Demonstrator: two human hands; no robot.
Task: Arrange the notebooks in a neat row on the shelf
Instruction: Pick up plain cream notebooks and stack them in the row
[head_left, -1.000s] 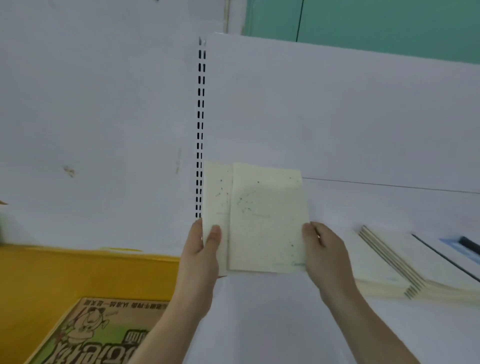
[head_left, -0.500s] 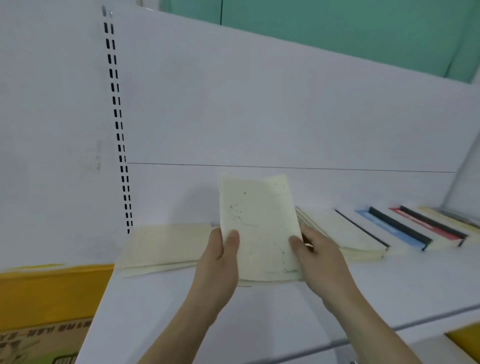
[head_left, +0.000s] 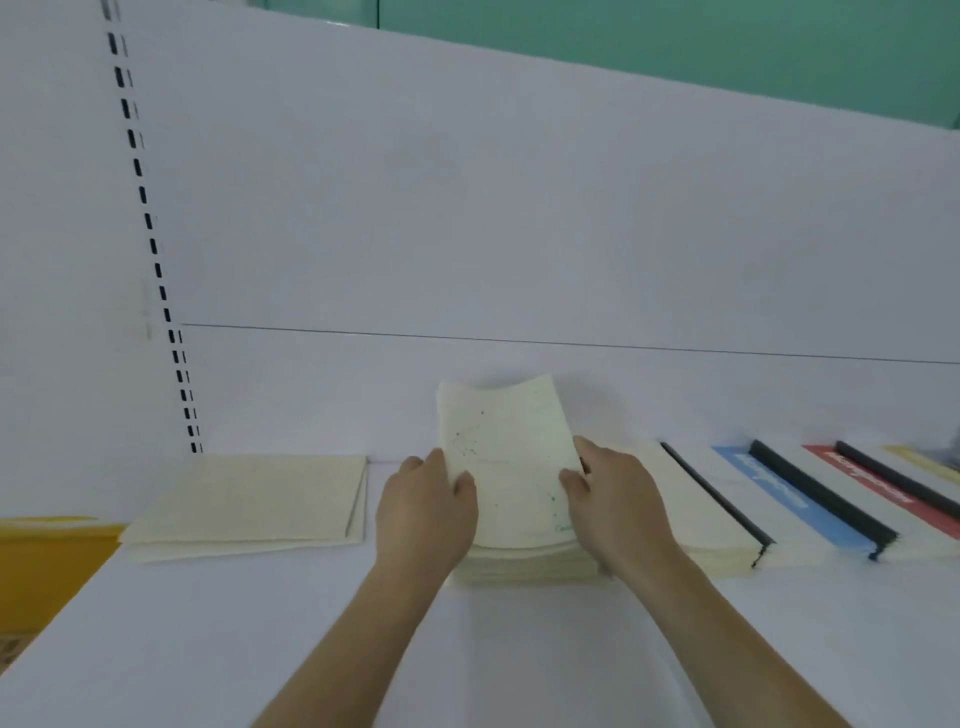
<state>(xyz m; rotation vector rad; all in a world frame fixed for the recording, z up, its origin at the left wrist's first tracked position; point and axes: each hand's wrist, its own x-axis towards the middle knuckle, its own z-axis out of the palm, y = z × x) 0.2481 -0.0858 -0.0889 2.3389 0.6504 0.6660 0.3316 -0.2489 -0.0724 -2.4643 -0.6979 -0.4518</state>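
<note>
Both forearms reach in from the near edge of the white shelf, bare surface on either side of them. Left hand: thumb curled over the left edge of a cream notebook, fingers hidden beneath it. Right hand: thumb on the cover near the right edge, fingers wrapped round that edge. Both hands grip the notebook; neither is loose.

The held notebook is tilted, far end raised and slightly bowed, near end resting on or just above a cream stack near the middle of the shelf. Contact between the two cannot be told. Cover shows faint dark specks and lines.

Left of the hands, towards the shelf's left end: a flat cream pile, lying down, apart from the stack. Right of the hands, just beside the stack: a row of overlapping flat notebooks with black spines, first a cream one, then a blue-striped one, then a red-striped one. A yellowish cover beyond them is too blurred to describe.

Far side: white back panel with a slotted upright at the left. Yellow surface below the shelf's left end.
</note>
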